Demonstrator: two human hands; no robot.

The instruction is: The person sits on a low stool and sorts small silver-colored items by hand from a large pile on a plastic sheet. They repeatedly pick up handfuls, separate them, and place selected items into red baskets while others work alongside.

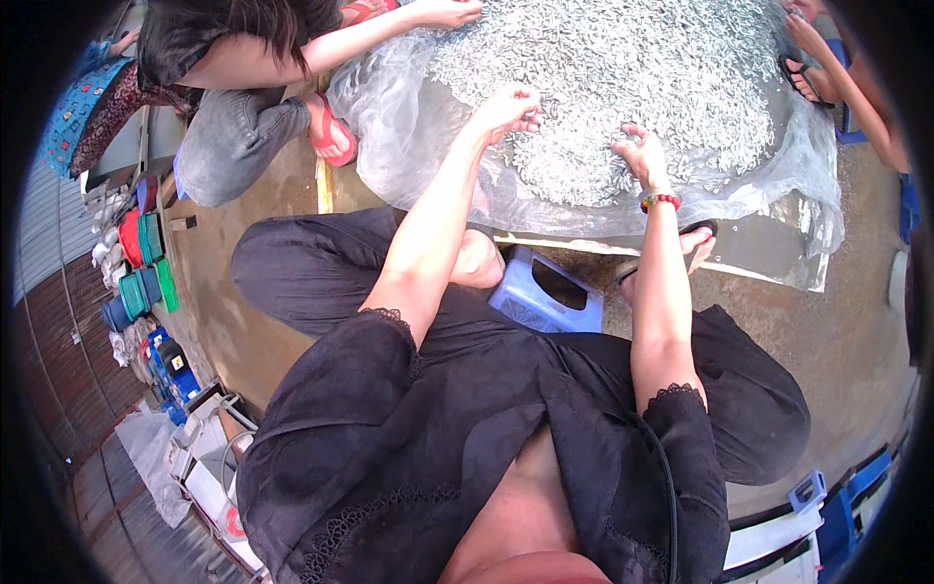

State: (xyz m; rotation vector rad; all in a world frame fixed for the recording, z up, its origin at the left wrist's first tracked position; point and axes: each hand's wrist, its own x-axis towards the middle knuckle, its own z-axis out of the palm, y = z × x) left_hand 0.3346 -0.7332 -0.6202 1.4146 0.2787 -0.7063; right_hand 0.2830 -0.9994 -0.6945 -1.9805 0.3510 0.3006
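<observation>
A wide pile of small silvery fish (pixel 623 78) lies spread on a pale translucent mesh net (pixel 389 92). My left hand (pixel 511 112) is over the near left part of the pile, its fingers curled together. Whatever they hold, if anything, is too small to make out. To the right, my right hand (pixel 642 158) reaches over the near edge of the fish, with a red beaded bracelet on the wrist. Its thumb and forefinger stand apart, and no fish shows between them.
A blue plastic stool (pixel 547 297) sits below the net's near edge. One person (pixel 243 58) squats at the upper left with a hand at the pile; another person's arm (pixel 846 88) reaches in from the right. Coloured baskets (pixel 141 238) are stacked at the left.
</observation>
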